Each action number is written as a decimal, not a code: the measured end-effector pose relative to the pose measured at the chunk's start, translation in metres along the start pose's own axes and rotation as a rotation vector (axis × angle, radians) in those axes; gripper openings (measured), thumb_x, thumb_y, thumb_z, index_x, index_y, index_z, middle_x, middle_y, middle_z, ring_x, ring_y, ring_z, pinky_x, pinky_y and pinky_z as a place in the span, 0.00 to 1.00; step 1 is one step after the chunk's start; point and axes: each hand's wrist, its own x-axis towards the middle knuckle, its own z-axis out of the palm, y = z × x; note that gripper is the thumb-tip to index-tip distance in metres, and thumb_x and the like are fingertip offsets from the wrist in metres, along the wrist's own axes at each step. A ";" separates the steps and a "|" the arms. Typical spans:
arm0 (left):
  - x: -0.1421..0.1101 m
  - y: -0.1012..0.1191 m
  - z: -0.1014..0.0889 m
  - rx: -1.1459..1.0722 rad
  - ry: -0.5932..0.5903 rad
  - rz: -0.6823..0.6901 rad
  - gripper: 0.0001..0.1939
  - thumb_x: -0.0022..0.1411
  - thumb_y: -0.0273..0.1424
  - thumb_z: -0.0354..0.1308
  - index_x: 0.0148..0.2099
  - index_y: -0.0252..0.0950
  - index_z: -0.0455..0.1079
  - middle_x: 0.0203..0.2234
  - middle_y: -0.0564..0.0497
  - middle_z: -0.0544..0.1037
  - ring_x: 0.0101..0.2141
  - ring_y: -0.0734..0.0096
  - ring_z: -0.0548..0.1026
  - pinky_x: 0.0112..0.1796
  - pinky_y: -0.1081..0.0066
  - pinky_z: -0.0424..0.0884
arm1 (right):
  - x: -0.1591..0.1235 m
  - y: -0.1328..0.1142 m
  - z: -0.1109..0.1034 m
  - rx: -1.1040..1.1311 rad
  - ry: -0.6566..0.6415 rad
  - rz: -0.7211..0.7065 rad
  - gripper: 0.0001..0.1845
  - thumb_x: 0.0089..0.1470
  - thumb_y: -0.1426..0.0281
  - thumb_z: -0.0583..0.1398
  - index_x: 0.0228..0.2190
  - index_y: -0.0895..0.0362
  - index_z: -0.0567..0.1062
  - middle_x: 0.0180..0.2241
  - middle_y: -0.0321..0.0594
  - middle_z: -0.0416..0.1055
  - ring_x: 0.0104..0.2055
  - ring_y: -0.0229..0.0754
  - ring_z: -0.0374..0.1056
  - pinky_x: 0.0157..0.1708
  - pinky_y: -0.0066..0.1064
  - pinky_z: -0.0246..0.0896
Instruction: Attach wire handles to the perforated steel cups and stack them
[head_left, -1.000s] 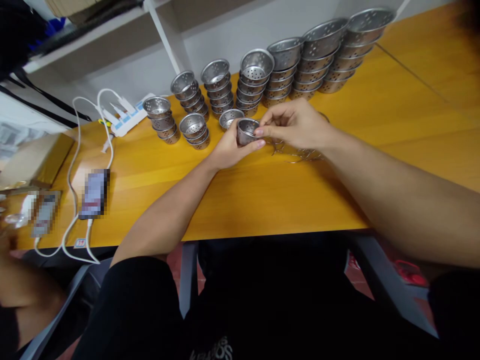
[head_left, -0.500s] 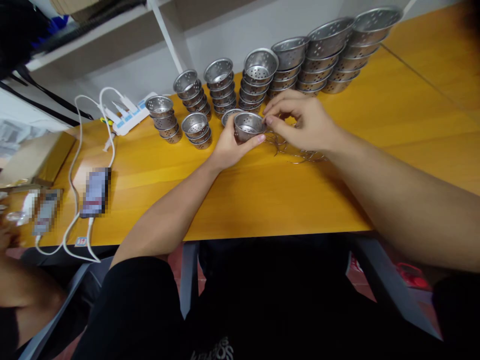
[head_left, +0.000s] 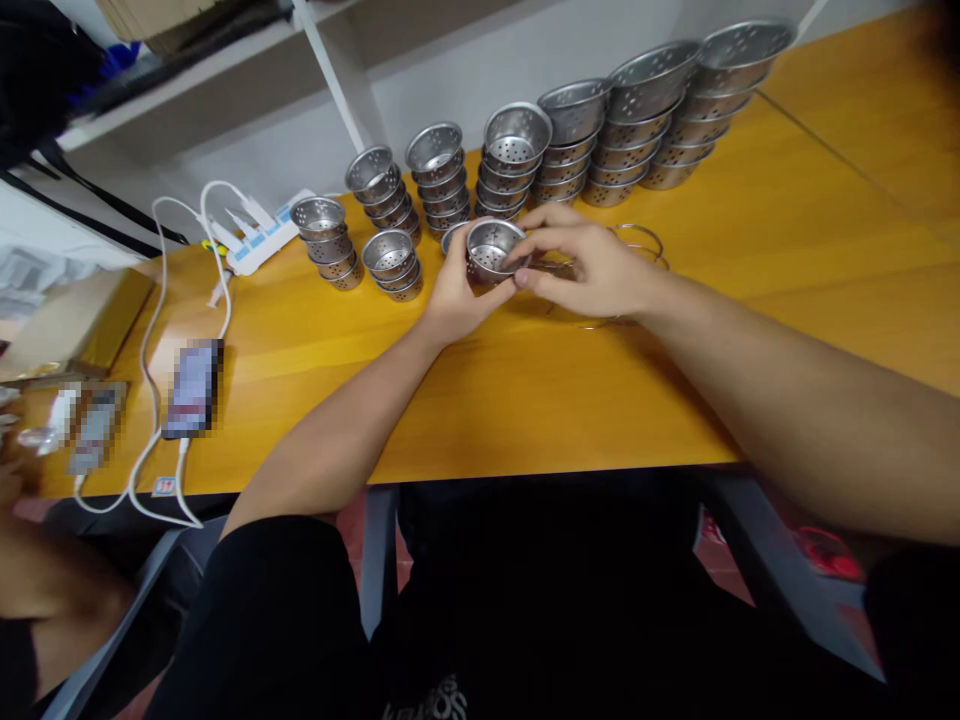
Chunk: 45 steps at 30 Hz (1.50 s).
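My left hand (head_left: 457,300) is wrapped round a small perforated metal cup (head_left: 487,262), its open mouth tilted up toward me. At the cup's right side is my right hand (head_left: 581,262), fingertips over the rim and thumb low on the outside, close to my left thumb. Whether something thin is pinched there I cannot make out. Thin bent metal wires (head_left: 637,238) lie on the table behind and under my right hand, partly hidden. Another perforated cup (head_left: 450,238) stands just behind the held one, mostly covered. A short stack of cups (head_left: 391,262) is left of my left hand.
Tall stacks of perforated metal cups (head_left: 514,150) line the back of the yellow table (head_left: 525,400), larger ones (head_left: 735,60) to the right. At left are a power strip (head_left: 266,240), white cables, phones (head_left: 193,388) and a cardboard box (head_left: 82,325). Another person's arm (head_left: 52,560) is at lower left.
My right hand lifted slightly off the cup's rim, then came back with fingertips reaching over it. The cup has turned a little, its mouth more toward me; my left hand keeps hold.
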 end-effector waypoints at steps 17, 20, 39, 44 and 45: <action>-0.004 -0.009 -0.018 0.175 0.091 -0.097 0.29 0.76 0.47 0.82 0.69 0.41 0.80 0.93 0.35 0.57 0.97 0.22 0.44 0.96 0.26 0.40 | 0.002 0.009 -0.008 -0.040 0.272 0.076 0.34 0.66 0.22 0.73 0.44 0.36 0.91 0.61 0.51 0.86 0.64 0.74 0.77 0.67 0.78 0.81; -0.004 -0.013 -0.018 0.186 0.063 -0.118 0.23 0.76 0.40 0.82 0.63 0.40 0.78 0.91 0.32 0.57 0.96 0.25 0.49 0.96 0.29 0.45 | 0.002 0.008 -0.009 -0.036 0.240 0.079 0.31 0.68 0.23 0.73 0.44 0.34 0.91 0.61 0.50 0.85 0.67 0.76 0.77 0.70 0.80 0.79; -0.002 -0.028 -0.010 0.105 -0.013 -0.030 0.58 0.80 0.47 0.82 0.93 0.44 0.49 0.90 0.29 0.63 0.94 0.31 0.59 0.95 0.36 0.54 | 0.005 0.026 0.015 -0.067 0.090 -0.022 0.18 0.72 0.42 0.78 0.46 0.41 0.92 0.60 0.49 0.87 0.64 0.71 0.84 0.74 0.74 0.80; -0.002 -0.023 -0.010 0.085 -0.025 -0.053 0.57 0.80 0.45 0.80 0.93 0.43 0.49 0.90 0.27 0.64 0.93 0.32 0.62 0.94 0.34 0.57 | 0.007 0.024 0.015 -0.085 0.058 -0.009 0.16 0.71 0.44 0.78 0.46 0.40 0.92 0.57 0.46 0.86 0.63 0.69 0.82 0.74 0.73 0.79; -0.002 -0.019 -0.011 0.074 -0.033 -0.055 0.56 0.80 0.45 0.80 0.93 0.44 0.49 0.91 0.28 0.64 0.94 0.32 0.61 0.94 0.34 0.57 | 0.008 0.023 0.015 -0.091 0.052 -0.010 0.16 0.71 0.43 0.78 0.46 0.39 0.91 0.57 0.45 0.86 0.63 0.69 0.82 0.75 0.72 0.79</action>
